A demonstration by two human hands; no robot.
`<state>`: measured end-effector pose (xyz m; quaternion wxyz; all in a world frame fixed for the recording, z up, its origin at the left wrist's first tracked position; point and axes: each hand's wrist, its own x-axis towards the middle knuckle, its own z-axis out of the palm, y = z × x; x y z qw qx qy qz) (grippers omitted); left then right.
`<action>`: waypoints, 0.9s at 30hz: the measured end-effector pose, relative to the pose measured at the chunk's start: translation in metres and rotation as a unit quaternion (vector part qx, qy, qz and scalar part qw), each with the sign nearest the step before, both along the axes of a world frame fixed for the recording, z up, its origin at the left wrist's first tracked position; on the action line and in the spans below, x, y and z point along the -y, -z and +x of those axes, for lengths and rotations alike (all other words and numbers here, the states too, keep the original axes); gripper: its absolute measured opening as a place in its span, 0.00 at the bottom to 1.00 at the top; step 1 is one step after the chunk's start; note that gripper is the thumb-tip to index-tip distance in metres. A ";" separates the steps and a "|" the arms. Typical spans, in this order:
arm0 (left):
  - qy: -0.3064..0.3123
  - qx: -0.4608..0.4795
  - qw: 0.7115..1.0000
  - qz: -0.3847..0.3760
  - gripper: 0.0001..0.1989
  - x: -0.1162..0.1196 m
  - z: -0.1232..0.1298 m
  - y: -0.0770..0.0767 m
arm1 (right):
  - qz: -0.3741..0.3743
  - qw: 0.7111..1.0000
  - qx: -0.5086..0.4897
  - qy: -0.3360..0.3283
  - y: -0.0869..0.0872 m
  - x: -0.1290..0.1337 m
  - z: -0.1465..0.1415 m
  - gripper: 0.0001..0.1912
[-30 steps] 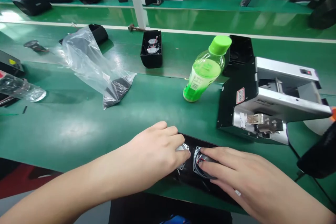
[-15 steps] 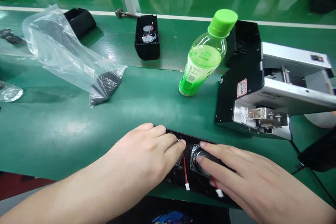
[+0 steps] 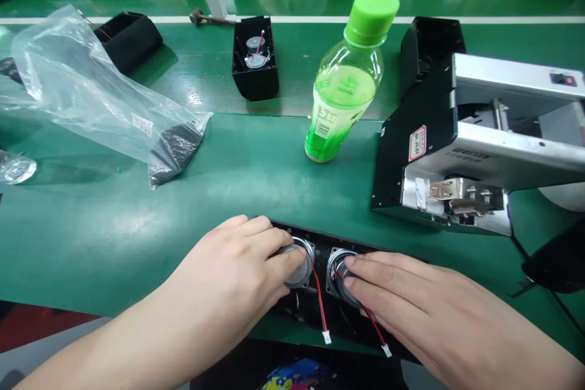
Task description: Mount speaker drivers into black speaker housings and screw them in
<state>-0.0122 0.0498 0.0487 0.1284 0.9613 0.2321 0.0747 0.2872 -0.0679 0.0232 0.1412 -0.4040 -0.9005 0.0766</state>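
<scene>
A long black speaker housing (image 3: 297, 308) lies on the green bench just in front of me, with two round metal-framed speakers side by side in it. My left hand (image 3: 228, 274) grips the left speaker (image 3: 304, 271), covering most of it. My right hand (image 3: 411, 298) has its fingertips on the right speaker (image 3: 335, 274). Red-and-black wires with small white connectors run from each speaker, the left speaker's wire (image 3: 321, 308) and the right speaker's wire (image 3: 372, 324) trailing toward me over the housing.
A green-capped plastic bottle (image 3: 342, 79) stands beyond my hands, beside a black-and-silver machine (image 3: 475, 146) on the right. Farther off lie a clear plastic bag (image 3: 91, 85) and a black housing (image 3: 255, 82) holding two speakers. The green bench (image 3: 114, 225) extends left.
The view has tilted and shifted, moving the bench objects upward. My left hand has drawn back left, exposing more of the left speaker, and both speakers' wires now show across the housing.
</scene>
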 end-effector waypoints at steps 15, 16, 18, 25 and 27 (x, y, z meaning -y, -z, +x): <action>-0.013 -0.006 1.000 -0.024 0.14 -0.002 0.002 0.001 | -0.037 0.999 -0.008 -0.001 -0.001 -0.004 -0.001 0.27; -0.014 -0.008 1.000 -0.025 0.15 -0.002 0.002 0.001 | -0.031 0.999 -0.010 0.001 -0.002 -0.004 -0.002 0.26; -0.015 -0.010 0.999 -0.030 0.17 -0.002 0.001 0.002 | -0.019 1.000 -0.018 0.003 -0.003 -0.003 -0.004 0.25; -0.035 -0.021 0.999 -0.030 0.17 0.002 0.003 0.000 | -0.007 1.000 -0.015 0.009 0.000 0.000 -0.005 0.26; -0.038 -0.030 0.999 -0.021 0.15 0.004 0.003 0.000 | -0.002 1.000 -0.017 0.009 0.000 -0.001 -0.006 0.25</action>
